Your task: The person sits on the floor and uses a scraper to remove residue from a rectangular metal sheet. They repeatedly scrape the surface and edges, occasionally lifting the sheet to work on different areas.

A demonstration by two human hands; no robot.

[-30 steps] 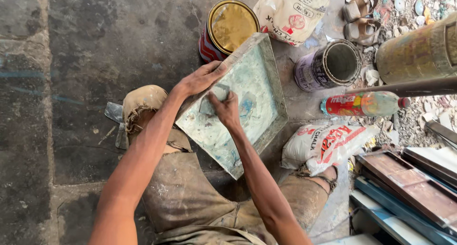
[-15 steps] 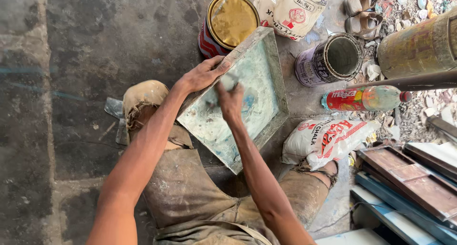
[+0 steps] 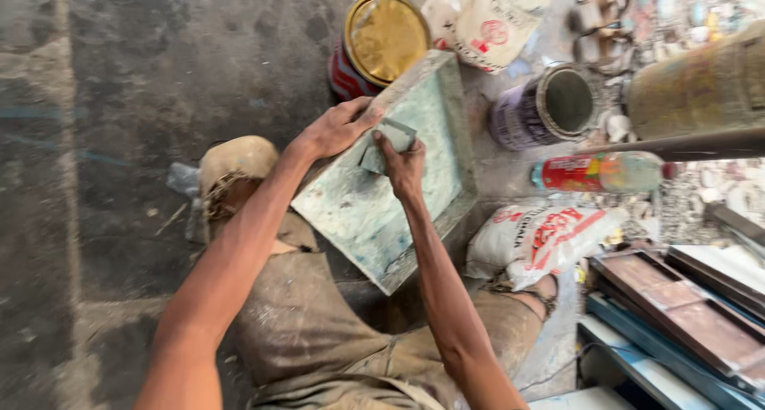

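A shallow rectangular metal tray (image 3: 366, 219), coated pale green, leans tilted on my lap above a dusty concrete floor. My left hand (image 3: 339, 129) grips the tray's upper left edge and holds it steady. My right hand (image 3: 403, 167) presses a small flat grey scraper blade (image 3: 389, 143) against the tray's inner face near the top. My legs in stained brown trousers are folded beneath the tray, and a worn shoe (image 3: 235, 167) shows at its left.
A gold-lidded paint can (image 3: 382, 39) stands beyond the tray. To the right are an open purple can (image 3: 546, 107), a lying plastic bottle (image 3: 606, 172), printed sacks (image 3: 542, 235), a rusty drum (image 3: 701, 87) and stacked metal trays (image 3: 677, 314).
My right hand has slid up the tray's face with the scraper, from the middle towards the top edge beside my left hand. The view has shifted slightly.
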